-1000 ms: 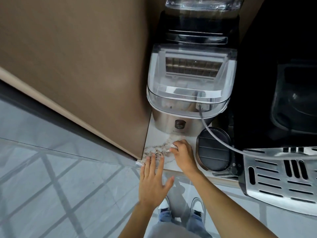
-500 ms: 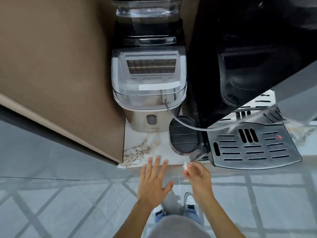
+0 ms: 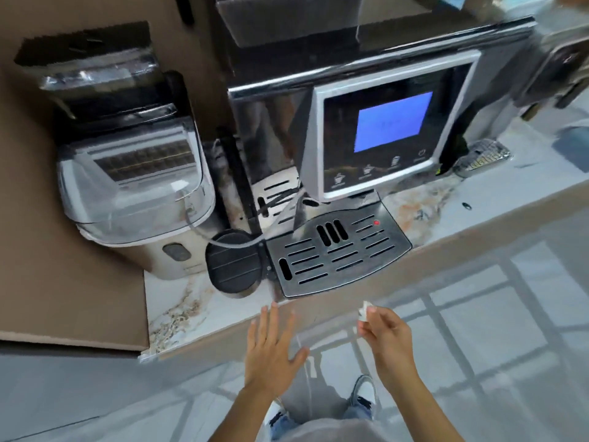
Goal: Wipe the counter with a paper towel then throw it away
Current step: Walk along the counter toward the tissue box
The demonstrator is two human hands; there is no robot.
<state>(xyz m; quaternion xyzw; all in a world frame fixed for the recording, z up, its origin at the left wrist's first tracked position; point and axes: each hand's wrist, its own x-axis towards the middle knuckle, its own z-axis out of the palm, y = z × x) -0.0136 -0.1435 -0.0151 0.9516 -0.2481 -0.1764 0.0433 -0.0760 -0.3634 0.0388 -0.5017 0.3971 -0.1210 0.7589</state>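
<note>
My right hand (image 3: 385, 338) is curled around a small crumpled white paper towel (image 3: 364, 311), of which only a tip shows above my fingers. It hovers off the counter's front edge, below the drip tray. With fingers spread and nothing in it, my left hand (image 3: 271, 349) hangs flat just in front of the counter's edge. The marble counter (image 3: 178, 301) shows a bare veined patch at its left end.
An ice maker (image 3: 134, 193) stands at the left against a brown side panel (image 3: 57, 256). A coffee machine with a blue screen (image 3: 393, 121) and steel drip tray (image 3: 338, 253) fills the middle. A black round lid (image 3: 234, 263) lies between them. Tiled floor lies below.
My right hand has lifted the paper towel off the counter's left end and drawn it back and right, off the edge. The view has swung up and right to the coffee machine.
</note>
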